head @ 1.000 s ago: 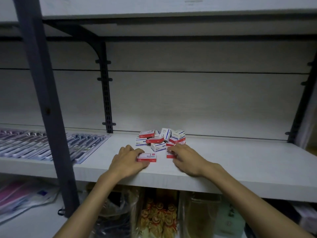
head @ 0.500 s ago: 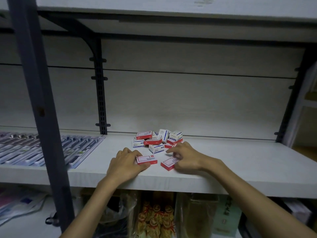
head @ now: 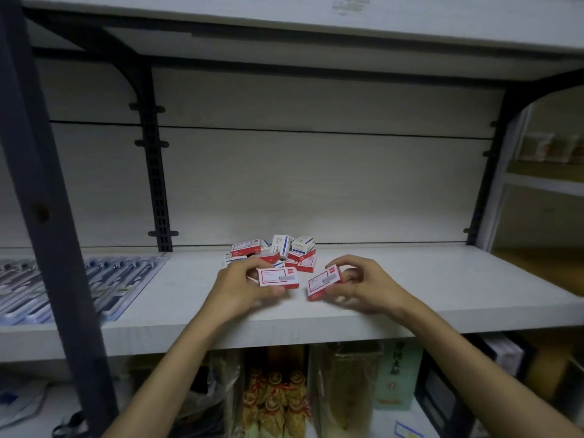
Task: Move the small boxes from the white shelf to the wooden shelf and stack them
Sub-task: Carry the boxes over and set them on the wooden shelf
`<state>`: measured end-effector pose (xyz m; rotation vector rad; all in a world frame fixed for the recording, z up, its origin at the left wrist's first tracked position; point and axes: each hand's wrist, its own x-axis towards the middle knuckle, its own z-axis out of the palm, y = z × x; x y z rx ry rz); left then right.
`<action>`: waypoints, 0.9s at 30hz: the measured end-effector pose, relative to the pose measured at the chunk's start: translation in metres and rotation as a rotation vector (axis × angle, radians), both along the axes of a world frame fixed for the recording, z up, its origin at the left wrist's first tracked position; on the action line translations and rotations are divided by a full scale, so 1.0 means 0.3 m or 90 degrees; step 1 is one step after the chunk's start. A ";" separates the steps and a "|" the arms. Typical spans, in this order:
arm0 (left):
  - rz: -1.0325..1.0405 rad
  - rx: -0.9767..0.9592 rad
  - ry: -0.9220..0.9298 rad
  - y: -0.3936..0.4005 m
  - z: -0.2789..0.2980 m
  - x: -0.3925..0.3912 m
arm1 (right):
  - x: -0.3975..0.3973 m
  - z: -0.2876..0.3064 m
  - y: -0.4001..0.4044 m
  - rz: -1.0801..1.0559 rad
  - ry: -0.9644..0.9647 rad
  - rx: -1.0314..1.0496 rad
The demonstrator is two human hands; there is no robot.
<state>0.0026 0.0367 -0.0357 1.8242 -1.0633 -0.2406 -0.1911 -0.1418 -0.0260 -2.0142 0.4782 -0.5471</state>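
Nearest to me, under the board, I see bagged goods [head: 278,396] and a green carton [head: 398,373] on the lower level. Above them my two forearms reach over the front edge of the white shelf [head: 442,298]. My left hand [head: 241,287] now pinches a red-and-white box [head: 278,277] between thumb below and fingers behind it; half a second ago that box lay flat on the board under my fingertips, and now it is lifted and tipped with its label toward me. My right hand [head: 368,287] grips a second red-and-white box [head: 324,282], thumb under it and fingers curled over its far end; earlier it sat on the board at my fingertips, and now it is raised and slanted, its left corner low. The two boxes are close together but apart. Just behind my hands the pile of small boxes [head: 275,252] remains on the white shelf near the back panel, looking as it did before. To the far left lie flat blister packs [head: 104,279], partly behind the dark upright post [head: 53,216]. At the far right a wooden shelf [head: 543,267] has come further into view
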 end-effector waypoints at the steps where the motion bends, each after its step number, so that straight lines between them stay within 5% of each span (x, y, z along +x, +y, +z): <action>1: -0.026 -0.021 0.021 -0.017 0.007 -0.023 | -0.035 0.000 -0.005 -0.009 -0.027 0.033; 7: -0.160 -0.107 0.156 -0.139 0.021 -0.237 | -0.278 -0.014 -0.072 -0.065 -0.126 0.143; 27: -0.262 -0.123 0.219 -0.726 -0.047 -1.284 | -1.365 -0.071 -0.527 -0.110 -0.154 0.197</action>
